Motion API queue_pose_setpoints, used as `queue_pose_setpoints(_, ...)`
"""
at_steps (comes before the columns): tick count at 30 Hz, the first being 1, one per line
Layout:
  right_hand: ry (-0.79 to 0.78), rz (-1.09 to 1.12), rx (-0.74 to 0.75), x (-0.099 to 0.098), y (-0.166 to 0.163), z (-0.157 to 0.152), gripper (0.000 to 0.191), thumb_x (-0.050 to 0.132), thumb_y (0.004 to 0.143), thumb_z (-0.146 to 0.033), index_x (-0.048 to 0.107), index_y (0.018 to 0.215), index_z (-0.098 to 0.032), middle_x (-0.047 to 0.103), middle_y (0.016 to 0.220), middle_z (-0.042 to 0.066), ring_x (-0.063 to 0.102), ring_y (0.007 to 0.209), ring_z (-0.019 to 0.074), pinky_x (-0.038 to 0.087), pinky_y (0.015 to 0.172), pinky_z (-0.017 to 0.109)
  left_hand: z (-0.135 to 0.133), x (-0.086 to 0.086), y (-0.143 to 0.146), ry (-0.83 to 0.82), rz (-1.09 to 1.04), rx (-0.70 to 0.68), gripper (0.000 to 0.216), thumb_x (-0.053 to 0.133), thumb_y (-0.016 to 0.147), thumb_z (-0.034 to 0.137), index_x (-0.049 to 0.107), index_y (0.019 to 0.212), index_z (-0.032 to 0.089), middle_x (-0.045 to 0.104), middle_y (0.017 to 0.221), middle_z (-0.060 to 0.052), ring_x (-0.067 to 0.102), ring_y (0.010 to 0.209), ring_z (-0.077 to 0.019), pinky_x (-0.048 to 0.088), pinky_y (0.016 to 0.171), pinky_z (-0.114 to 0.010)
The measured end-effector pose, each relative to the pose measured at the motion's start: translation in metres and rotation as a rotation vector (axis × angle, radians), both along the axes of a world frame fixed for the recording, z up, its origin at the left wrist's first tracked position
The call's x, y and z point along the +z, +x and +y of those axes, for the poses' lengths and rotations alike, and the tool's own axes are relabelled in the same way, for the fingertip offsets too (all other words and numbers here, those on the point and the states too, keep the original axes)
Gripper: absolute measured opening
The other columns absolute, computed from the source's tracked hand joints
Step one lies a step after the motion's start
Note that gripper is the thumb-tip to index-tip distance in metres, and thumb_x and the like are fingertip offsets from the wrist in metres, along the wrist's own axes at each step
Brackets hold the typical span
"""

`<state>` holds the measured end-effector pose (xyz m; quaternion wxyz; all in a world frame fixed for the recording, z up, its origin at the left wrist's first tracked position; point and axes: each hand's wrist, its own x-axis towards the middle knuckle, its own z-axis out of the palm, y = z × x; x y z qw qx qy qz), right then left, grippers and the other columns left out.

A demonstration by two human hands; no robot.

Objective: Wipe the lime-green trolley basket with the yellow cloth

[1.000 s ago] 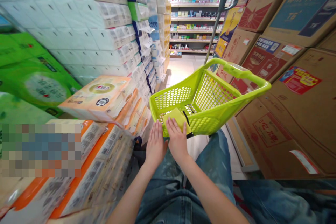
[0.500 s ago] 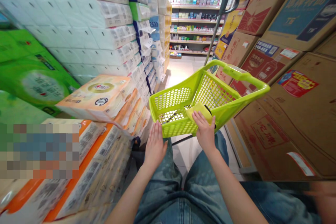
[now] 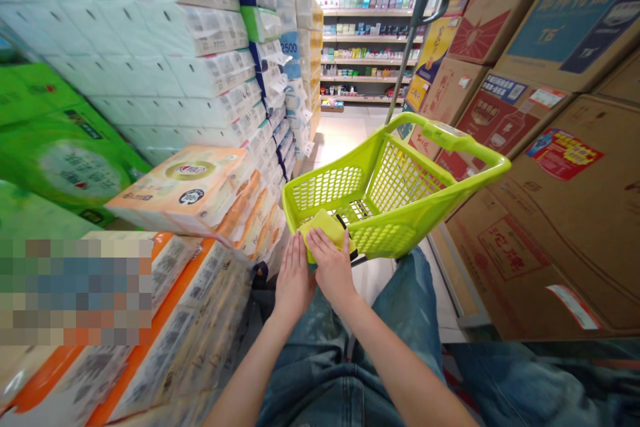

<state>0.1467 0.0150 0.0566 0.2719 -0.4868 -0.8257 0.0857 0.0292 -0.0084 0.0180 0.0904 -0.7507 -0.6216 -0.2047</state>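
Observation:
A lime-green shopping basket trolley (image 3: 385, 240) with latticed walls stands in front of my knees. My right hand (image 3: 331, 267) presses a folded yellow cloth (image 3: 325, 221) over the trolley's near rim, close to its left corner. The cloth has a dark edge on its right side. Just left of it, my left hand (image 3: 292, 277) lies against that corner with its fingers stretched out. The two hands are side by side, almost touching. What lies beneath the cloth is hidden.
Packs of tissue paper (image 3: 180, 180) are stacked on the left. Cardboard cartons (image 3: 565, 233) rise along the right. A long grey handle (image 3: 413, 33) stands behind the trolley, and stocked shelves (image 3: 370, 37) fill the back. Part of another person's jeans (image 3: 525, 380) shows at lower right.
My right hand has slid left along the trolley's near rim with the yellow cloth, up beside my left hand. My left hand has stayed at the corner.

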Motion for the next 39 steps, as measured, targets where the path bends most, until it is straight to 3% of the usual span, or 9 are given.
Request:
queue_pose_setpoints(4, 0.043, 0.003, -0.007, 0.002, 0.043, 0.01, 0.066, 0.038, 0.082, 0.002, 0.052, 0.141, -0.025, 0.056, 0.144, 0.006, 0.045, 0.14, 0.0175, -0.015, 0.119, 0.059, 0.0, 0.002, 0.001, -0.02, -0.025, -0.017, 0.089, 0.052, 0.09, 0.023, -0.006, 0.156, 0.007, 0.021, 0.162, -0.023, 0.018, 0.151, -0.0307, 0.03, 0.12, -0.049)
queue_pose_setpoints(11, 0.092, 0.055, -0.327, 0.013, 0.122, 0.035, 0.072, 0.036, 0.073, 0.004, 0.057, 0.135, -0.026, 0.059, 0.141, 0.004, 0.049, 0.137, 0.0204, -0.013, 0.117, 0.066, 0.0, 0.003, 0.002, -0.041, -0.043, -0.001, 0.088, 0.052, 0.09, 0.022, -0.004, 0.157, 0.008, 0.019, 0.163, -0.022, 0.019, 0.151, -0.0308, 0.03, 0.119, -0.048)
queue_pose_setpoints(15, 0.058, 0.041, -0.376, 0.014, 0.091, 0.027, 0.071, 0.036, 0.073, 0.004, 0.056, 0.136, -0.022, 0.057, 0.143, 0.007, 0.047, 0.139, 0.0211, -0.016, 0.116, 0.065, -0.001, 0.003, 0.004, -0.031, -0.052, 0.007, 0.089, 0.051, 0.09, 0.021, -0.006, 0.157, 0.009, 0.019, 0.162, -0.022, 0.021, 0.151, -0.0321, 0.032, 0.118, -0.049)
queue_pose_setpoints(20, 0.005, 0.018, -0.123, 0.004, 0.011, 0.002, 0.069, 0.039, 0.079, 0.003, 0.049, 0.143, -0.021, 0.052, 0.148, 0.008, 0.041, 0.143, 0.018, -0.016, 0.119, 0.058, 0.0, 0.0, 0.004, -0.014, -0.009, 0.019, 0.089, 0.046, 0.088, 0.015, -0.011, 0.156, 0.008, 0.018, 0.162, -0.023, 0.02, 0.151, -0.0301, 0.031, 0.119, -0.047)
queue_pose_setpoints(23, 0.006, 0.027, -0.043, 0.0, -0.005, -0.003, 0.066, 0.039, 0.083, 0.0, 0.047, 0.144, -0.021, 0.051, 0.149, 0.008, 0.039, 0.144, 0.0164, -0.019, 0.119, 0.054, -0.001, -0.001, 0.002, -0.017, 0.023, 0.029, 0.088, 0.043, 0.087, 0.011, -0.012, 0.156, 0.009, 0.018, 0.163, -0.022, 0.019, 0.151, -0.0288, 0.03, 0.12, -0.047)
queue_pose_setpoints(28, 0.047, -0.004, 0.021, -0.002, 0.033, 0.005, 0.067, 0.037, 0.081, 0.002, 0.051, 0.142, -0.024, 0.055, 0.146, 0.007, 0.044, 0.141, 0.016, -0.017, 0.119, 0.056, -0.001, 0.001, 0.002, -0.02, -0.005, -0.002, 0.089, 0.049, 0.091, 0.022, -0.009, 0.156, 0.008, 0.017, 0.163, -0.023, 0.018, 0.151, -0.0315, 0.03, 0.119, -0.048)
queue_pose_setpoints(34, 0.124, -0.013, -0.242, 0.005, 0.11, 0.026, 0.075, 0.035, 0.075, 0.004, 0.051, 0.141, -0.027, 0.057, 0.143, 0.004, 0.048, 0.138, 0.0178, -0.009, 0.12, 0.061, -0.001, 0.006, 0.005, -0.05, -0.04, 0.008, 0.09, 0.053, 0.09, 0.021, -0.007, 0.156, 0.006, 0.019, 0.162, -0.023, 0.019, 0.151, -0.031, 0.029, 0.12, -0.047)
queue_pose_setpoints(36, 0.132, -0.014, -0.313, 0.008, 0.116, 0.029, 0.075, 0.037, 0.073, 0.004, 0.052, 0.14, -0.027, 0.058, 0.143, 0.005, 0.048, 0.138, 0.0196, -0.007, 0.119, 0.063, -0.001, 0.007, 0.007, -0.049, -0.053, 0.013, 0.091, 0.053, 0.09, 0.021, -0.007, 0.156, 0.007, 0.019, 0.162, -0.023, 0.02, 0.151, -0.0311, 0.03, 0.12, -0.047)
queue_pose_setpoints(39, 0.111, -0.034, -0.328, 0.008, 0.09, 0.023, 0.076, 0.038, 0.073, 0.004, 0.051, 0.142, -0.024, 0.056, 0.144, 0.007, 0.047, 0.139, 0.0208, -0.005, 0.12, 0.062, -0.001, 0.007, 0.009, -0.039, -0.072, 0.028, 0.091, 0.052, 0.09, 0.021, -0.008, 0.156, 0.007, 0.018, 0.163, -0.022, 0.021, 0.151, -0.0312, 0.032, 0.118, -0.048)
